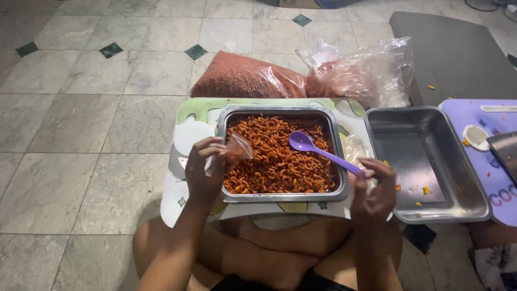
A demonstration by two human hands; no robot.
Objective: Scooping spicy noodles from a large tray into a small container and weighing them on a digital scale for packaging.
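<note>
A steel tray (280, 199) full of orange-red curly snack pieces (280, 156) rests on a small white and green lap table (188, 134) in front of me. My left hand (206, 167) holds a small clear plastic bag (239, 146) over the tray's left edge. A purple plastic spoon (318, 151) is gripped by its handle in my right hand (374, 191), its bowl lying on the snacks.
An empty steel tray (425, 161) with a few crumbs sits to the right. Beyond it lies a purple board (474, 116) with a small white lid. Two large plastic bags (301, 75) of reddish snacks lie behind the table on the tiled floor. My crossed legs are below.
</note>
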